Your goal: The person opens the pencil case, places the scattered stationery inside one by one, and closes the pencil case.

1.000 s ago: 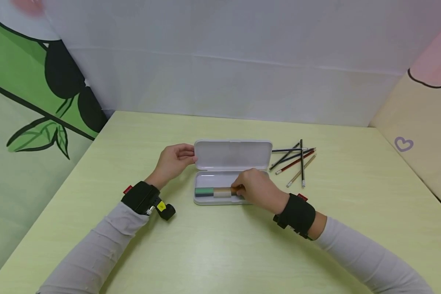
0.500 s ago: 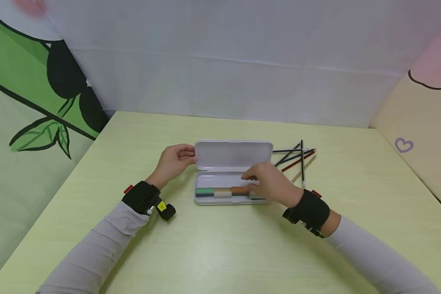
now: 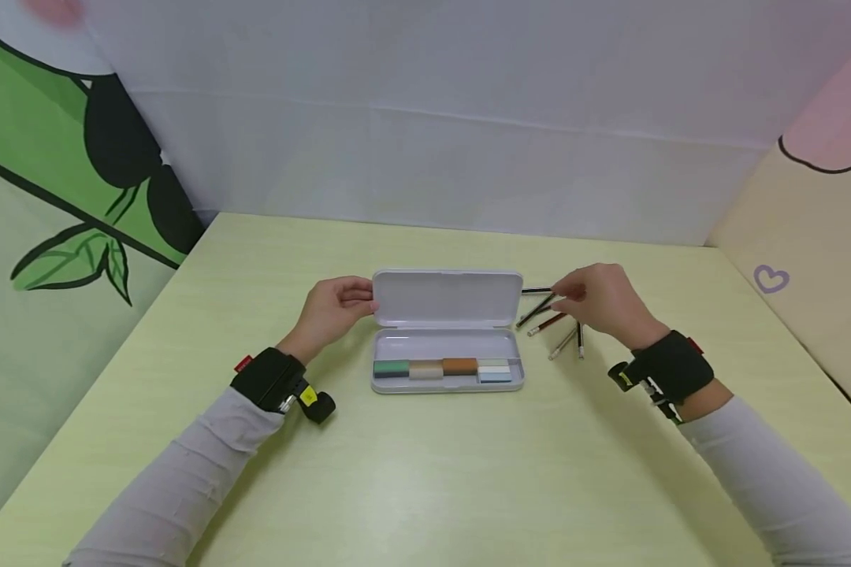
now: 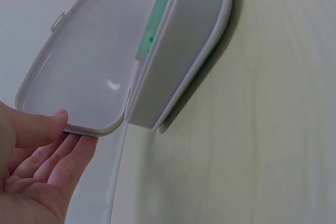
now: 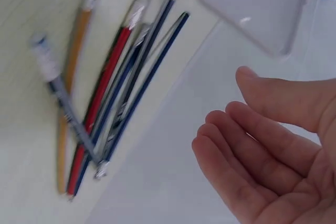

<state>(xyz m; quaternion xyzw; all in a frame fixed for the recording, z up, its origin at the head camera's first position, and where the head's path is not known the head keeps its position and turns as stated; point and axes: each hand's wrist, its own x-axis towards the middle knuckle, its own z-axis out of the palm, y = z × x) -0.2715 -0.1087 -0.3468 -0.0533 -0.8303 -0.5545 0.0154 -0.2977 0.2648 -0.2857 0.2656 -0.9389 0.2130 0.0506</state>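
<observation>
A white pencil case [image 3: 443, 343] lies unfolded on the table, its lid [image 3: 447, 298] raised at the back. My left hand [image 3: 336, 309] pinches the lid's left edge, thumb on the inner face and fingers behind, plain in the left wrist view. Along the front of the case sits a row of small blocks, perhaps erasers: green [image 3: 392, 368], beige [image 3: 425, 368], brown [image 3: 460, 366] and white-blue [image 3: 494, 371]. Over the loose pencils [image 5: 107, 72] hovers my right hand [image 3: 603, 303]; in the right wrist view its fingers are relaxed, thumb apart, holding nothing.
Several pencils, among them a red one, a yellow one [image 5: 74, 56] and dark ones, lie crossed in a pile right of the case. Pale wood-look table [image 3: 411, 472] extends in front. A white backdrop [image 3: 432, 173] rises behind the table.
My right hand has let go of the blocks in the case and moved right and away from me, over the pencils. The left hand keeps its hold on the lid.
</observation>
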